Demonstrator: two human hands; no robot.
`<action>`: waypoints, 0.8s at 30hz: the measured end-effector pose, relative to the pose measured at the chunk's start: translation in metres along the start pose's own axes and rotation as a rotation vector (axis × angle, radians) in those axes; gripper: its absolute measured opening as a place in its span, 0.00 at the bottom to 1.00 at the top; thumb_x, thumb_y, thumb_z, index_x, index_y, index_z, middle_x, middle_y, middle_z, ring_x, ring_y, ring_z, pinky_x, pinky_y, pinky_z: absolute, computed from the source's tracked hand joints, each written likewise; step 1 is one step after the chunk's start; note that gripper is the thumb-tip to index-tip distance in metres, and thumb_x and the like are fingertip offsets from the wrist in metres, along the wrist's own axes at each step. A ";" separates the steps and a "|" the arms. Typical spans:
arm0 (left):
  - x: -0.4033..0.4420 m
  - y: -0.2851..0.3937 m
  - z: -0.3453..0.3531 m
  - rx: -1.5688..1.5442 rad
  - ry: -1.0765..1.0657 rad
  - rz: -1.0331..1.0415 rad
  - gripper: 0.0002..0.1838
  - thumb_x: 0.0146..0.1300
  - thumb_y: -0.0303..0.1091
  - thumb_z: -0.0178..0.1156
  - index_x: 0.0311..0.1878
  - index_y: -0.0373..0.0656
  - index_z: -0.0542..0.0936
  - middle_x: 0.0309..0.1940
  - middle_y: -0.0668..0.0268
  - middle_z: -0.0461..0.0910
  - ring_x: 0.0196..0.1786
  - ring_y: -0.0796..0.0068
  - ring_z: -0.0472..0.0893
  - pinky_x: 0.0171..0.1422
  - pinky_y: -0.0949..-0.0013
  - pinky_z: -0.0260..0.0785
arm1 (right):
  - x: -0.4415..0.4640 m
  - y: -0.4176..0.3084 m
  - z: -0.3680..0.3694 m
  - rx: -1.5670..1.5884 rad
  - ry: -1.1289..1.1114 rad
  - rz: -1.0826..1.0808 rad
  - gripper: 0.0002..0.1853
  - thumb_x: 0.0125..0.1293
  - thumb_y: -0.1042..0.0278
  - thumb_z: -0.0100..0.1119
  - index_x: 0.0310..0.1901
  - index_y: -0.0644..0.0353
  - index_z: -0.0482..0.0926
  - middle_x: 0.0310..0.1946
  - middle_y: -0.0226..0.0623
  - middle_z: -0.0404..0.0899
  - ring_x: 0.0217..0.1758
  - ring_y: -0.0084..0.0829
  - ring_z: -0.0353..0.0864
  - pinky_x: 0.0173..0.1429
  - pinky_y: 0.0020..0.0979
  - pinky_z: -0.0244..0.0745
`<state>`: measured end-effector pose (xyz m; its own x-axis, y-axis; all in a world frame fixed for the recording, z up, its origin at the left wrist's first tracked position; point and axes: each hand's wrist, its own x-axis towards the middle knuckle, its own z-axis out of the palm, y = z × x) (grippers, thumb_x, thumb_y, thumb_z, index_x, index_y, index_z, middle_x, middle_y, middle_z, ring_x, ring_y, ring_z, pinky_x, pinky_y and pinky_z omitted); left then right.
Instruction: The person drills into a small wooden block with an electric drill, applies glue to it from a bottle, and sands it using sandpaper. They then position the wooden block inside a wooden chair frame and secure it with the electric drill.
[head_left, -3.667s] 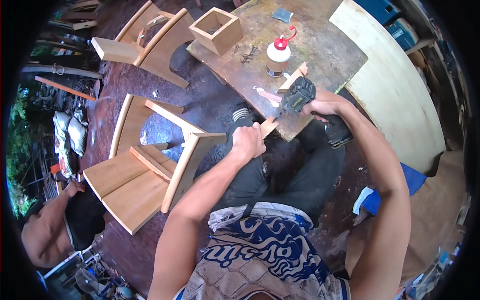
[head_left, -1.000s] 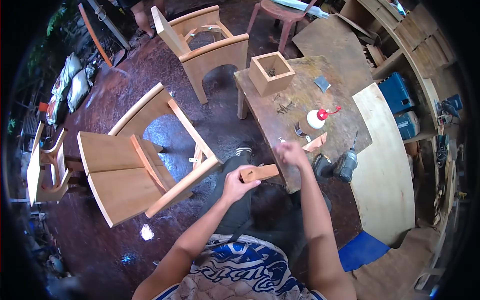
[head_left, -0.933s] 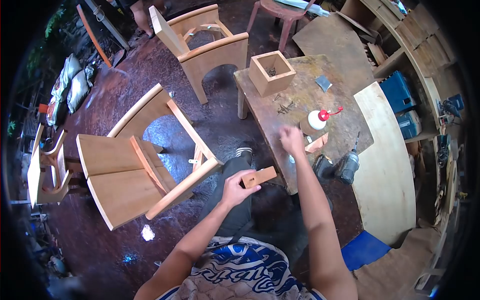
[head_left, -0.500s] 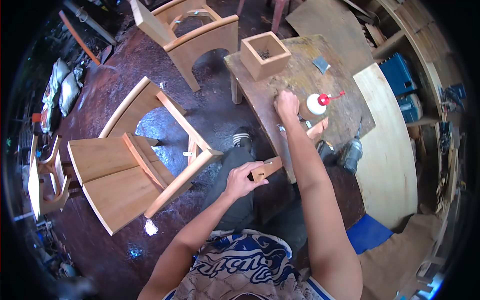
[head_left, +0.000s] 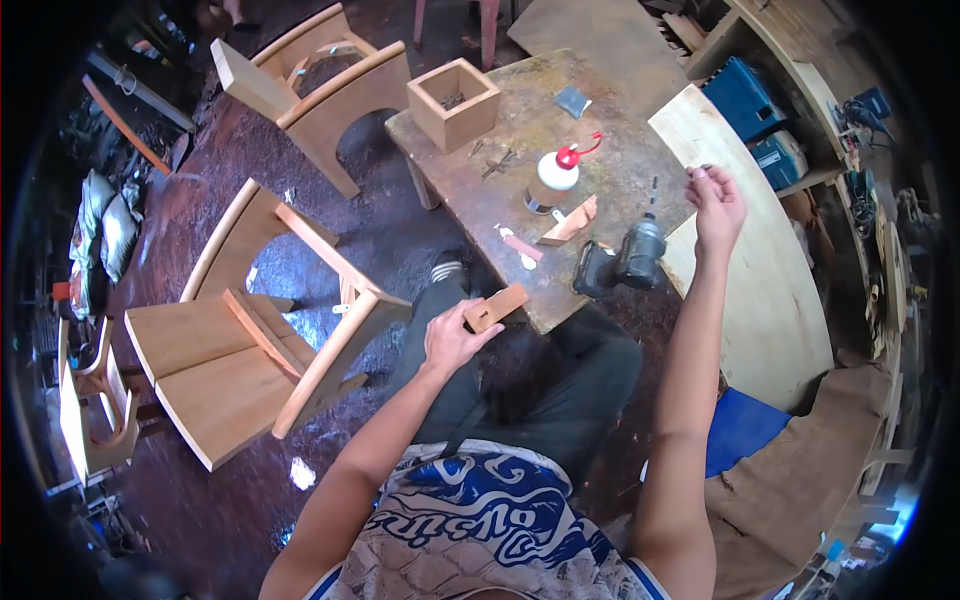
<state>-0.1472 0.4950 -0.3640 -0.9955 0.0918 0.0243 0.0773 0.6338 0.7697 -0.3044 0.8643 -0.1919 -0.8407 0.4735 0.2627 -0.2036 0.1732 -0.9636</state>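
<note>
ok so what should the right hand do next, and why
I'd probably lower the right hand toward the small light-brown wooden block in the left hand: the block shows a dark hole, and the raised hand seems to pinch something too small to identify. The grey-and-black cordless drill lies unheld and can likely wait.
</note>
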 end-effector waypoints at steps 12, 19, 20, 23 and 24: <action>0.004 0.017 0.004 0.041 -0.035 0.038 0.30 0.49 0.51 0.77 0.53 0.50 0.80 0.43 0.61 0.87 0.46 0.55 0.86 0.51 0.56 0.78 | 0.048 0.111 -0.009 0.206 -0.086 0.596 0.16 0.69 0.67 0.64 0.56 0.62 0.79 0.42 0.37 0.88 0.37 0.24 0.86 0.40 0.25 0.82; 0.007 0.018 0.002 0.056 -0.065 0.023 0.28 0.50 0.50 0.76 0.52 0.50 0.82 0.43 0.59 0.87 0.47 0.55 0.86 0.53 0.56 0.78 | 0.051 0.113 -0.010 0.271 -0.202 0.634 0.15 0.69 0.66 0.64 0.54 0.62 0.79 0.41 0.37 0.88 0.38 0.23 0.85 0.40 0.24 0.81; 0.007 0.018 0.003 0.058 -0.067 0.024 0.28 0.50 0.50 0.76 0.52 0.50 0.82 0.43 0.59 0.87 0.47 0.55 0.86 0.53 0.56 0.78 | 0.052 0.115 -0.010 0.293 -0.232 0.632 0.15 0.69 0.66 0.64 0.54 0.62 0.79 0.41 0.37 0.87 0.38 0.24 0.85 0.40 0.24 0.81; 0.005 0.016 0.005 0.058 -0.047 0.032 0.28 0.50 0.50 0.76 0.52 0.50 0.81 0.43 0.59 0.87 0.47 0.55 0.86 0.53 0.56 0.78 | 0.055 0.121 -0.016 0.341 -0.259 0.659 0.15 0.69 0.66 0.63 0.53 0.62 0.79 0.41 0.38 0.87 0.38 0.25 0.85 0.39 0.24 0.81; 0.005 0.015 0.006 0.061 -0.030 0.021 0.27 0.50 0.50 0.76 0.52 0.51 0.81 0.42 0.61 0.87 0.46 0.56 0.87 0.52 0.57 0.78 | 0.054 0.122 -0.016 0.339 -0.261 0.660 0.15 0.69 0.66 0.63 0.53 0.62 0.79 0.41 0.38 0.87 0.38 0.25 0.85 0.39 0.24 0.81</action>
<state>-0.1506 0.5102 -0.3561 -0.9915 0.1281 0.0207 0.1027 0.6773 0.7285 -0.3666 0.9249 -0.2946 -0.9234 0.1608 -0.3486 0.2721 -0.3664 -0.8898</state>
